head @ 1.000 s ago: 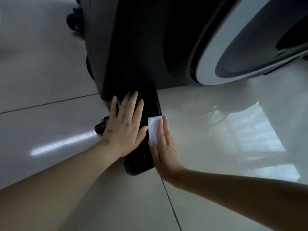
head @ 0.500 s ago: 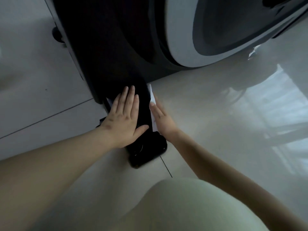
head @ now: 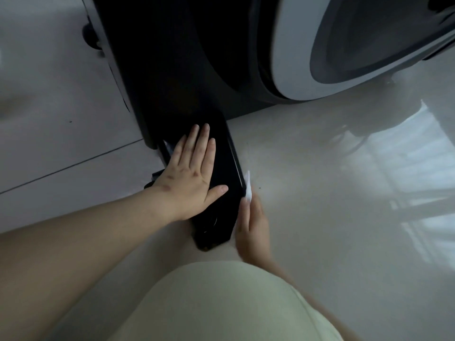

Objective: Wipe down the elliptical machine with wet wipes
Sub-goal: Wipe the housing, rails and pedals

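Observation:
The elliptical machine's black base bar [head: 222,166] lies on the floor, running out from under the dark housing with its white flywheel ring [head: 290,57]. My left hand [head: 190,171] rests flat on top of the bar, fingers straight. A white wet wipe [head: 248,186] is pressed against the bar's right side by my right hand [head: 252,230], whose fingers lie straight along the bar. The right hand is blurred.
Glossy pale floor tiles [head: 332,193] surround the base, with a window reflection at the right. A small black wheel [head: 91,39] sits at the machine's upper left. My knee in pale green cloth [head: 221,303] fills the bottom middle.
My right hand has slid the wipe back along the bar's right side toward its near end. The left hand stays flat on the bar. The view has shifted closer.

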